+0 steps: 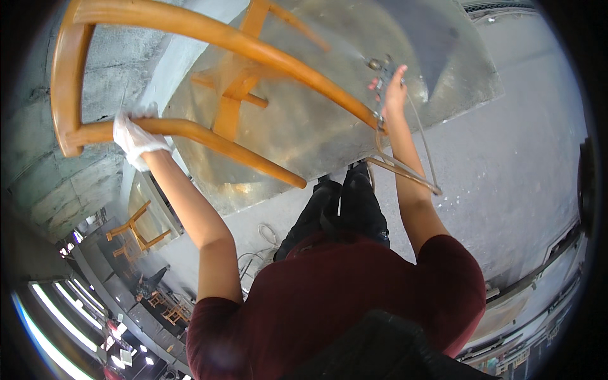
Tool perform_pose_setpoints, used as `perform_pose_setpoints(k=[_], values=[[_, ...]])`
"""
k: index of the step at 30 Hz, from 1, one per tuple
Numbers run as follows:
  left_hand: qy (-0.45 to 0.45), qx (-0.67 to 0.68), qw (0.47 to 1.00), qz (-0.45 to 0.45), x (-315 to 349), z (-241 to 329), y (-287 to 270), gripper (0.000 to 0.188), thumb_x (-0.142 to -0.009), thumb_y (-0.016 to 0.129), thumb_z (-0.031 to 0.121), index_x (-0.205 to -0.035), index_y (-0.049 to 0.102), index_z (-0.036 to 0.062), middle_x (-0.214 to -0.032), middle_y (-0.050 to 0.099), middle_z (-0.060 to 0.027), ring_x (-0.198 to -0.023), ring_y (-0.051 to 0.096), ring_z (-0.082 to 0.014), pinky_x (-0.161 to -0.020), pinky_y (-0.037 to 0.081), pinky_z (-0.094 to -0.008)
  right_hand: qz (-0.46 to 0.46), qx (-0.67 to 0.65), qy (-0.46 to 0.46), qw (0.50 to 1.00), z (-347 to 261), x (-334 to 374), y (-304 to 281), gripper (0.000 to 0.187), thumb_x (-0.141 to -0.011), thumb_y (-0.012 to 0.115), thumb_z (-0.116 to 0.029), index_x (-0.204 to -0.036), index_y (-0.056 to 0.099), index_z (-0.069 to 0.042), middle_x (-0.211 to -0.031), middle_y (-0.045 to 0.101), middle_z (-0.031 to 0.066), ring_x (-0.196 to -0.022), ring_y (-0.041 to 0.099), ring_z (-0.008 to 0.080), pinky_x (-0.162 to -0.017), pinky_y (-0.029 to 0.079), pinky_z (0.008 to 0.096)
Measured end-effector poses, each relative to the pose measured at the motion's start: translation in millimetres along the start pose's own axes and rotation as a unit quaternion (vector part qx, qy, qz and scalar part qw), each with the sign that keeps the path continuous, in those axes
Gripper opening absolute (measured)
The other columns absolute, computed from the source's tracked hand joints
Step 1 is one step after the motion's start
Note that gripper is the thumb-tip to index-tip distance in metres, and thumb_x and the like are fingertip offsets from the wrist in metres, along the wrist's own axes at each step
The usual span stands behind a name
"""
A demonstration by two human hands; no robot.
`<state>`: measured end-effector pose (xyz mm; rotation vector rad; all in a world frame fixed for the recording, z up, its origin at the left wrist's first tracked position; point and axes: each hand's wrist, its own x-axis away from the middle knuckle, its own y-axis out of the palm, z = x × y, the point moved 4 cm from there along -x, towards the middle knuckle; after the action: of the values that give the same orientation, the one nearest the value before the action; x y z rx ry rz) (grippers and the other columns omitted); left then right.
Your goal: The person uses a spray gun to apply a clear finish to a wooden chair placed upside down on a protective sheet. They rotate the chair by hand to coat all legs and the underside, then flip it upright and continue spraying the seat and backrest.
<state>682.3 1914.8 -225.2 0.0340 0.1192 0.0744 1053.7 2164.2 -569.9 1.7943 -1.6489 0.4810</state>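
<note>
The wooden chair frame [209,31] is held above a grey metallic sheet [285,149], one of its bars gripped by the left hand [139,134], closed in a white glove [132,140]. Just right of the frame, a spray gun [378,68] is grasped in the curled right hand [395,95], and mist [347,49] is cast toward the frame.

Bright tube lights [64,317] lower left; glare on grey panel [304,145]; bent edges, black rim

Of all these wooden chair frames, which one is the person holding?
The large orange-brown frame at the top, with the white-covered left hand closed around it; the other frames appear much smaller, away at lower left.
</note>
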Motion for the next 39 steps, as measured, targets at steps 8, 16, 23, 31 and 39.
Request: perform_pose_setpoints(k=[8,16,23,31,39], values=[[-0.065,-0.182,0.979,-0.062,8,-116,-10,0.040,-0.088,0.076,0.032,-0.113,0.066,0.0016,-0.102,0.069,-0.0086,-0.099,0.059,-0.0202,-0.098,0.041,-0.0376,0.095,0.130,-0.006,0.987,89,55,-109,0.063,-0.098,0.052,-0.064,-0.081,0.066,-0.005,-0.060,0.062,0.0034,-0.046,0.053,0.0105,-0.040,0.036,0.0275],[-0.261,-0.131,0.955,-0.049,127,-233,-108,0.016,-0.091,0.068,0.012,-0.100,0.058,0.0026,-0.070,0.060,-0.0059,-0.061,0.060,-0.0188,-0.064,0.055,-0.0352,-0.055,0.254,-0.095,0.961,126,120,-48,0.046,-0.095,0.069,-0.045,-0.080,0.065,-0.002,-0.065,0.061,0.0019,-0.060,0.058,0.0092,-0.054,0.044,0.0261],[-0.300,-0.168,0.936,-0.079,111,-234,-120,0.017,-0.090,0.069,0.014,-0.091,0.055,0.0042,-0.061,0.053,-0.0056,-0.051,0.053,-0.0181,-0.055,0.050,-0.0355,-0.209,0.185,-0.020,0.960,117,106,137,0.042,-0.095,0.068,-0.045,-0.086,0.068,-0.005,-0.069,0.066,0.0025,-0.061,0.060,0.0098,-0.050,0.040,0.0269],[-0.311,-0.167,0.933,-0.073,76,-219,-103,0.017,-0.090,0.067,0.015,-0.087,0.053,0.0064,-0.061,0.051,-0.0036,-0.050,0.049,-0.0159,-0.051,0.046,-0.0323,-0.212,-0.085,0.095,0.969,150,80,300,0.042,-0.098,0.059,-0.047,-0.099,0.066,-0.006,-0.074,0.069,0.0074,-0.065,0.069,0.0186,-0.049,0.040,0.0312],[-0.315,-0.191,0.926,-0.080,58,-207,-93,0.018,-0.089,0.068,0.017,-0.087,0.054,0.0060,-0.062,0.052,-0.0038,-0.052,0.051,-0.0164,-0.055,0.046,-0.0330,-0.085,0.012,0.141,0.986,243,75,241,0.039,-0.097,0.061,-0.044,-0.101,0.066,-0.006,-0.072,0.068,0.0079,-0.057,0.068,0.0195,-0.045,0.039,0.0314]])
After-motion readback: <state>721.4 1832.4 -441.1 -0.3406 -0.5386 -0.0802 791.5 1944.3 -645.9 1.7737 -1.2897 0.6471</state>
